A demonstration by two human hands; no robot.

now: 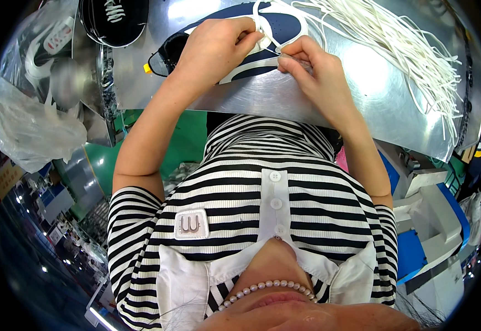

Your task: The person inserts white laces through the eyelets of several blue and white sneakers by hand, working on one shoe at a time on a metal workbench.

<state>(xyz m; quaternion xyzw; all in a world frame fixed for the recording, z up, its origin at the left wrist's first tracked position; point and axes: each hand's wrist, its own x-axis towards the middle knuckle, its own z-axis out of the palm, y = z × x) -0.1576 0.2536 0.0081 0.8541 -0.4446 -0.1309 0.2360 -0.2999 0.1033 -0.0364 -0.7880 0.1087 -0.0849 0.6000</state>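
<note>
A navy and white shoe upper (290,30) lies flat on the metal tabletop in front of me, its dark heel part toward the left with a small yellow tab (147,68). A white shoelace (267,32) crosses the upper between my hands. My left hand (215,47) rests over the upper, with thumb and forefinger pinched on the lace. My right hand (319,74) is at the near edge of the upper, its thumb and forefinger closed on the lace too. The fingertips hide part of the lace and the eyelets.
A bundle of loose white shoelaces (400,55) spreads over the right side of the metal table (251,96). A black shoe (113,22) with white lacing sits at the far left. Clear plastic bags (36,124) hang at the left, and grey and blue bins (428,220) stand at the right.
</note>
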